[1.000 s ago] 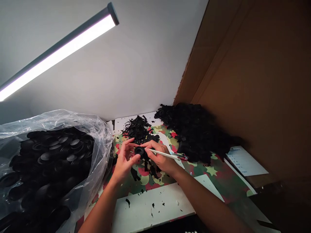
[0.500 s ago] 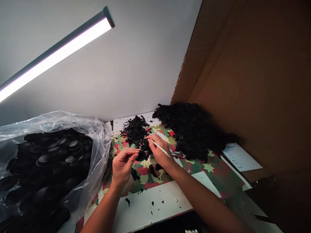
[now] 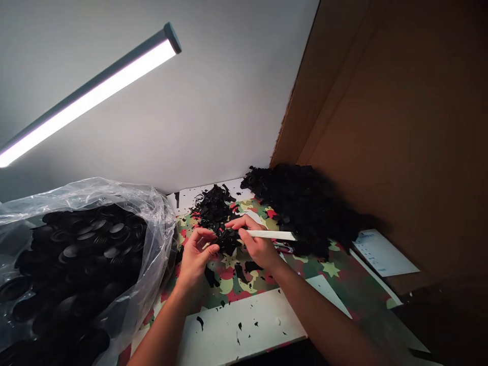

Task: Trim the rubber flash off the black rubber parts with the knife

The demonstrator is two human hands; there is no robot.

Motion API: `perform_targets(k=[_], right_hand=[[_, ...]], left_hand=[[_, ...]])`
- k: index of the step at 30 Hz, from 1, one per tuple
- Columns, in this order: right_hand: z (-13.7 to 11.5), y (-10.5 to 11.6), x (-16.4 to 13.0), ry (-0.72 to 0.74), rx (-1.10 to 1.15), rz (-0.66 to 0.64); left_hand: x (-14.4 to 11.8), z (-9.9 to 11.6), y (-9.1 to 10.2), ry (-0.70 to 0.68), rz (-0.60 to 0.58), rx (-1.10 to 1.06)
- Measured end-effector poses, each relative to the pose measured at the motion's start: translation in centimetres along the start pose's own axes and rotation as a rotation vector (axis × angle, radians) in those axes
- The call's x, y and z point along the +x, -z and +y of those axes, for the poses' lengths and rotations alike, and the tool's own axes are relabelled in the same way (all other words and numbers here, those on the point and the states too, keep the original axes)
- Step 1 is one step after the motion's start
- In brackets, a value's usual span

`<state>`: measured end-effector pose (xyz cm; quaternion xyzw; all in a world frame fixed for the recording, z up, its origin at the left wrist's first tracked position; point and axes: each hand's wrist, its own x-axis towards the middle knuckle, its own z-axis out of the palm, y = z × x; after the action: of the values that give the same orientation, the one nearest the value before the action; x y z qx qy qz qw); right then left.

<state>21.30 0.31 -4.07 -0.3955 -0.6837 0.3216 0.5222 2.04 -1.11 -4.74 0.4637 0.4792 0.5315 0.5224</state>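
Left hand (image 3: 198, 254): one, near the middle of the scene; fingers curled, thumb a narrow way from the fingertips. Whether anything dark is pinched between them cannot be told against the black behind.

Right hand (image 3: 257, 246): one, just right of the left; thumb and fingers closed on a white stick (image 3: 272, 235), its exposed end pointing right. Its other end is hidden by the hand.

Black scraps (image 3: 229, 243): loose, between and beyond the two hands.

Small heap (image 3: 213, 206): black shreds, far side, beyond the hands.

Large heap (image 3: 305, 208): black pieces, far right, against a cardboard panel (image 3: 389, 127).

Patterned cover (image 3: 345, 282): stars and patches in green, red and yellow, under the work.

White board (image 3: 217, 338): near edge, sprinkled with black bits.

Plastic bag (image 3: 162, 223): clear, left, holding many black discs (image 3: 87, 236).

Printed sheet (image 3: 385, 254): white, right.

Tube lamp (image 3: 95, 94): lit, upper left, before a pale wall (image 3: 217, 117).
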Motion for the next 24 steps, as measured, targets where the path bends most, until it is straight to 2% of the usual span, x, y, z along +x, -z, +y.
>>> perform_targets(k=[3,7,10,13,17,21,24], right_hand=[[0.2,-0.3,0.0,0.06,0.011,-0.073],[0.3,-1.4,-0.1,0.107,-0.204,-0.202],[0.2,-2.0,-0.2,0.108,-0.39,-0.222],[0.1,-2.2,-0.3,0.161,-0.567,-0.242],[0.0,-2.1,-0.2,0.27,-0.702,-0.273],[0.1,-2.2,-0.3,0.327,-0.74,-0.289],[0.1,-2.2,-0.3,0.327,-0.777,-0.321]], left_hand=[[0.0,0.2,-0.1,-0.057,-0.014,0.121],[-0.2,0.2,-0.4,-0.172,-0.046,0.233],[-0.5,0.2,-0.3,-0.278,-0.025,0.328],[-0.4,0.0,0.2,-0.433,-0.03,0.52],[0.3,-0.4,1.1,-0.602,-0.141,0.761],[0.4,-0.2,1.5,-0.629,-0.261,0.911],[0.0,0.4,1.3,-0.609,-0.28,0.973]])
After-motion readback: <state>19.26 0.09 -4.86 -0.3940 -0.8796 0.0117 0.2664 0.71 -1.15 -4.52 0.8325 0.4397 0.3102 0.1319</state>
